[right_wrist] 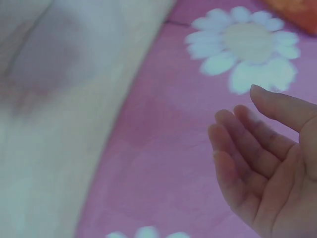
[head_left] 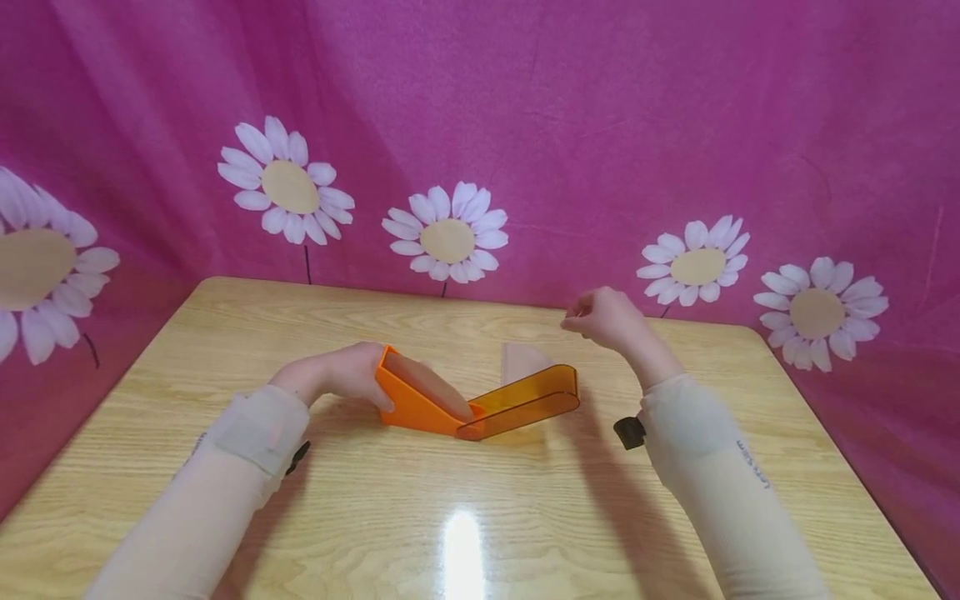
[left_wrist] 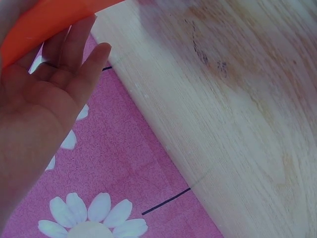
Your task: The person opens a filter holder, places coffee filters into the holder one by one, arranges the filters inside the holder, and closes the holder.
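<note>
My worktop is pale wood-grain; on it rests an orange case, amber lid open; a translucent piece lies just behind.

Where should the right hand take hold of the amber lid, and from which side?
Probably the rounded free end of the amber lid, coming from the right: it juts rightward and up from the orange case, leaving that end exposed. The right hand could pinch across its near and far walls; the left hand holds the case's opposite end.
</note>
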`<move>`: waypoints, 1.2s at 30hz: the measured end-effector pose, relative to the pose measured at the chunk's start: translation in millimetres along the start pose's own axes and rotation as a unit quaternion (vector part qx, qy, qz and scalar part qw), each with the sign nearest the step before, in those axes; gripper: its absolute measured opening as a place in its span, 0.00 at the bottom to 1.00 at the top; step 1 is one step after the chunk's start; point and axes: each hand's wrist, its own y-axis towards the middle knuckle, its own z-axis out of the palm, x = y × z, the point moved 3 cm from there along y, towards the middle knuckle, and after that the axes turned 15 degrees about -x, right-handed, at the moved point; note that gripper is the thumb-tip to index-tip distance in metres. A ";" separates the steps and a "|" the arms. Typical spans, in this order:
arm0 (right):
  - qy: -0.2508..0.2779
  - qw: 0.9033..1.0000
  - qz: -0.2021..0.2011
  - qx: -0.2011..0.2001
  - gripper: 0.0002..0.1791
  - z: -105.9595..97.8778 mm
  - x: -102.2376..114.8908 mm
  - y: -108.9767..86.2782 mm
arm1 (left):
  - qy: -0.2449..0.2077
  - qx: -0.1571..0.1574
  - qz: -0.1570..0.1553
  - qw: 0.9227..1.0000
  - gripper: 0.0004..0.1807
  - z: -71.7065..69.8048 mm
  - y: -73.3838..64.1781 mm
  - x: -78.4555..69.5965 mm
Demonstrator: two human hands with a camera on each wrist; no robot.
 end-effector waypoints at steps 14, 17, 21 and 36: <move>-0.084 0.994 0.046 0.055 0.12 69.7 -33.9 -2.0 | -0.002 0.003 -0.023 1.000 0.18 0.8 0.0 -1.1; -0.089 0.993 0.057 0.053 0.08 78.2 -37.3 -5.5 | -0.004 0.001 -0.027 1.000 0.17 1.0 -0.2 -0.9; -0.087 0.994 0.065 0.032 0.06 83.9 -40.9 -7.1 | -0.004 -0.002 -0.016 1.000 0.18 1.0 -0.5 -0.7; -0.034 0.994 0.100 -0.006 0.07 88.6 -51.0 -3.9 | -0.005 -0.013 -0.007 1.000 0.20 1.2 -1.1 0.0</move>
